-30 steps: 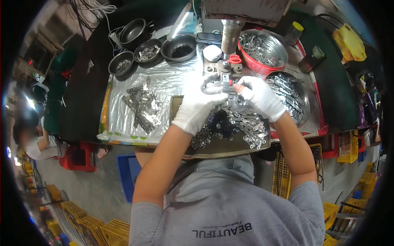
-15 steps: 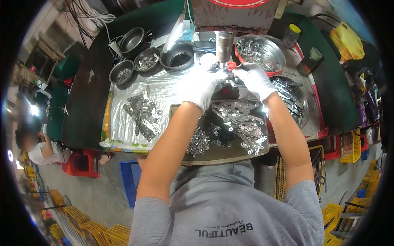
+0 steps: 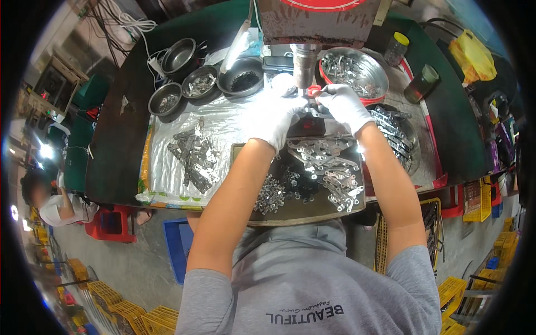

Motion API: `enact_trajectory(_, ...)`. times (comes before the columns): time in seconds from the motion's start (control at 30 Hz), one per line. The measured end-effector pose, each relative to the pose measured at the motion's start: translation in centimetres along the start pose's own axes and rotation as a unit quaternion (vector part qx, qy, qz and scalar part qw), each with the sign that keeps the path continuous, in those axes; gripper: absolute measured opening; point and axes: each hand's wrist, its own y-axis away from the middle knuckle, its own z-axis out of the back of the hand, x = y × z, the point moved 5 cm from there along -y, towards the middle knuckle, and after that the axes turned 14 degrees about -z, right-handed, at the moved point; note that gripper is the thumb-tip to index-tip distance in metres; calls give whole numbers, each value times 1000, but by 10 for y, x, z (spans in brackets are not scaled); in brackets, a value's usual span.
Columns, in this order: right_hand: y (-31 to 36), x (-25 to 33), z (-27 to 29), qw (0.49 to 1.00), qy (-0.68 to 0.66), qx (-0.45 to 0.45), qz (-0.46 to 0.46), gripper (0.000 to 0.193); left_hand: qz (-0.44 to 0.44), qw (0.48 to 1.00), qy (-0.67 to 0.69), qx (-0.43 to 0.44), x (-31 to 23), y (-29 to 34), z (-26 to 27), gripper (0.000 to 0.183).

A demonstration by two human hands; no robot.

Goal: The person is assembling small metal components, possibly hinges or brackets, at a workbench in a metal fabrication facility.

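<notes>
Both my hands wear white gloves and meet under the spindle of a press-like machine. My left hand is closed on a metal part, partly washed out by bright light. My right hand has its fingers pinched beside a small red piece at the spindle's lower end; what they grip is too hidden to name. Below my hands, a tray bears flat metal links, small silver pieces and black pieces.
Dark bowls with small parts stand at the back left, near a loose heap of metal pieces. A red-rimmed basin and a pan of links lie to the right. Two jars stand behind. A person sits far left.
My right hand has shifted very slightly near the spindle. My left hand stays almost in place, and the piles look the same.
</notes>
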Motion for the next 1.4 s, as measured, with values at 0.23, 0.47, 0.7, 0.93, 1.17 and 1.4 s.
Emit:
enact_trajectory(0.23, 7, 3, 6, 991, 130, -18, 15, 17, -40, 997, -70, 2, 5, -2, 4, 16)
enact_trajectory(0.47, 20, 8, 7, 975, 218, 18, -41, 26, -30, 996, 82, 20, -6, -16, 12, 31)
enact_trajectory(0.7, 3, -2, 18, 998, 61, -9, -11, 18, -5, 992, -120, 26, -8, -32, 13, 14)
enact_trajectory(0.93, -2, -5, 21, 997, 48, -27, -47, 14, -51, 957, -280, 55, -15, -38, 8, 13)
enact_trajectory(1.17, -7, -8, 26, 996, 85, -31, -21, 14, -58, 959, -273, 53, -11, -38, 9, 14)
enact_trajectory(1.4, 3, -5, 22, 993, 107, -44, 23, 16, -112, 961, -249, 55, -10, -33, 8, 16)
